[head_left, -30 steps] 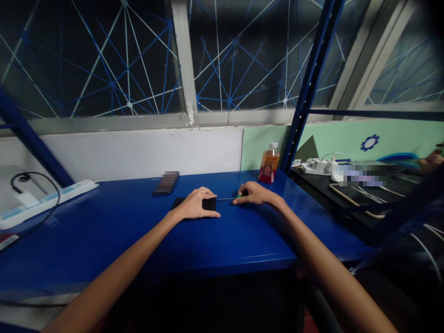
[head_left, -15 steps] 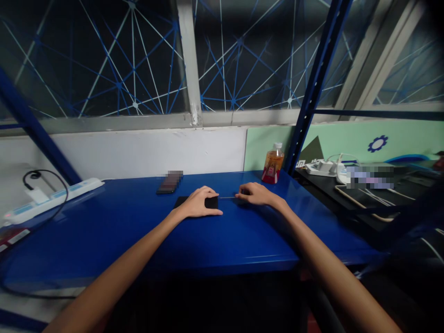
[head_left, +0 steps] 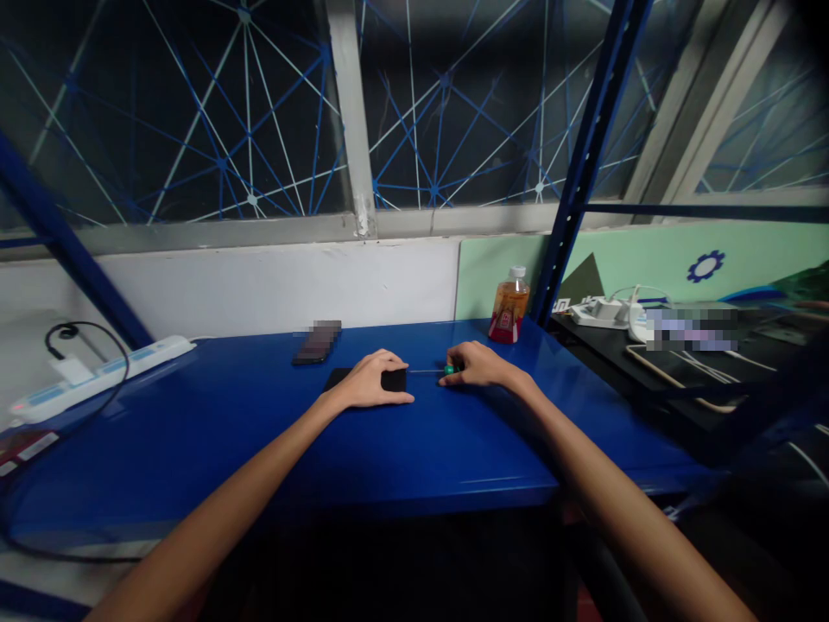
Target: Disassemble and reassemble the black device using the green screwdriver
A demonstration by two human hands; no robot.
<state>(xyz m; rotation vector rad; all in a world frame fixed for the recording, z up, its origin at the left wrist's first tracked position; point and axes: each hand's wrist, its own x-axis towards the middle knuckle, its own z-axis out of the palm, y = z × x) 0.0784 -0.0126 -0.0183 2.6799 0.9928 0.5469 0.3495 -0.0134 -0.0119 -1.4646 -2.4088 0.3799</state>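
My left hand [head_left: 376, 377] lies over a flat black box-like object [head_left: 394, 381] on the blue table, thumb and fingers closed along its sides. Its exact kind cannot be made out. From the right, my right hand [head_left: 477, 363] pinches the green handle of a screwdriver [head_left: 449, 370]. The thin metal shaft runs level to the left, and its tip reaches the right edge of the black object. Whether the tip touches or sits inside it is too small to tell.
A phone-like dark slab [head_left: 317, 344] lies behind my left hand. A bottle of orange drink [head_left: 509, 307] stands at the back right. On the left are a white power strip [head_left: 104, 377] and a black cable. A darker table [head_left: 602, 350] with chargers adjoins on the right.
The fingers of my right hand have shifted on the screwdriver, so the green handle now shows between them. My left hand and the black object stay in place.
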